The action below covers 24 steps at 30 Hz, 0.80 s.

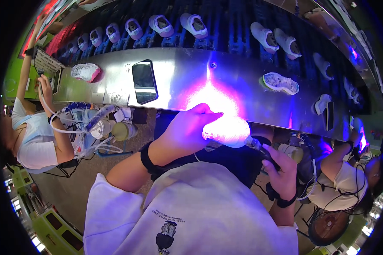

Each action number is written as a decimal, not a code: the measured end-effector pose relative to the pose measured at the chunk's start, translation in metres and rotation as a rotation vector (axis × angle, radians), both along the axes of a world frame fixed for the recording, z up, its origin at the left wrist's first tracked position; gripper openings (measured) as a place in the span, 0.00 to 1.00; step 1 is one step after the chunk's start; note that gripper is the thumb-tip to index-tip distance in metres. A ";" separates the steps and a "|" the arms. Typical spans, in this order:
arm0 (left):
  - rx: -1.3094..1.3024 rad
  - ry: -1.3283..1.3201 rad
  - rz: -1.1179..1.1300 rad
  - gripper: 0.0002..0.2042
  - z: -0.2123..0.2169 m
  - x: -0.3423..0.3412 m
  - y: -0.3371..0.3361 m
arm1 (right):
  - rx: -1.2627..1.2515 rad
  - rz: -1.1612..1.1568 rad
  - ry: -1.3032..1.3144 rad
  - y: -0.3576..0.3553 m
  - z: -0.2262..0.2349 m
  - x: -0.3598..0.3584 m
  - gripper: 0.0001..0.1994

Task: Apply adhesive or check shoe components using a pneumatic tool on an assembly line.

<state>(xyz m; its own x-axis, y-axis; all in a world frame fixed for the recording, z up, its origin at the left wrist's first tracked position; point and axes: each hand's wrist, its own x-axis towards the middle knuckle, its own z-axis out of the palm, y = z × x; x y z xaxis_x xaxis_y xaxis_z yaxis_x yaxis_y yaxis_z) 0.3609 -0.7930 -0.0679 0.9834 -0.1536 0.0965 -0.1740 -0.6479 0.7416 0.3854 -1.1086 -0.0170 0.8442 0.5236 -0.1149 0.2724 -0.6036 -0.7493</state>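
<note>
Your left hand (181,129) closes on the left end of a white piece (230,132), thumb and fingertips drawn narrow against it. The piece lies in your grasp, above your lap and just off the near edge of the metal tabletop (170,61); glare washes out its surface, so its exact form cannot be told. Your right hand (281,170) wraps a dark tool (270,155), whose tip points at the right end of the piece; contact there is unclear in the glare. Beyond the piece, a white and violet glow spreads over the metal.

On the tabletop to your left lie a phone (144,81) and, farther left, a white sole with a pink edge (86,72). To your right lies a second sole (281,83), green at one end. Behind, a row of pale shoes (194,25) stands along a dark conveyor (234,27). A co-worker (42,140) sits on your left, another (338,178) on your right.
</note>
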 end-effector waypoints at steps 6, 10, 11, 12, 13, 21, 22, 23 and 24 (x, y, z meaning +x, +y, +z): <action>-0.182 0.304 -0.181 0.35 0.021 0.015 -0.005 | 0.221 -0.119 0.129 -0.010 -0.031 0.005 0.23; -0.374 0.443 -0.190 0.37 0.004 0.017 -0.018 | 0.321 -0.217 0.382 -0.024 -0.048 0.006 0.22; -0.393 0.487 -0.179 0.38 0.001 0.018 -0.021 | 0.277 -0.192 0.374 -0.026 -0.048 0.011 0.22; -0.508 0.539 -0.134 0.37 0.007 0.019 -0.026 | 0.204 -0.173 0.315 -0.024 -0.039 0.019 0.24; -0.502 0.541 -0.152 0.37 0.009 0.019 -0.028 | 0.209 -0.190 0.309 -0.021 -0.035 0.026 0.24; -0.497 0.504 -0.138 0.35 0.014 0.018 -0.034 | 0.282 -0.124 0.381 -0.013 -0.016 0.044 0.21; -0.540 0.562 -0.139 0.31 0.015 0.018 -0.032 | 0.265 -0.140 0.462 -0.011 -0.011 0.044 0.20; -0.583 0.619 -0.138 0.28 0.015 0.017 -0.030 | 0.263 -0.126 0.463 -0.015 -0.016 0.043 0.20; -0.585 0.616 -0.127 0.28 0.014 0.015 -0.028 | 0.246 -0.078 0.400 -0.021 -0.027 0.039 0.21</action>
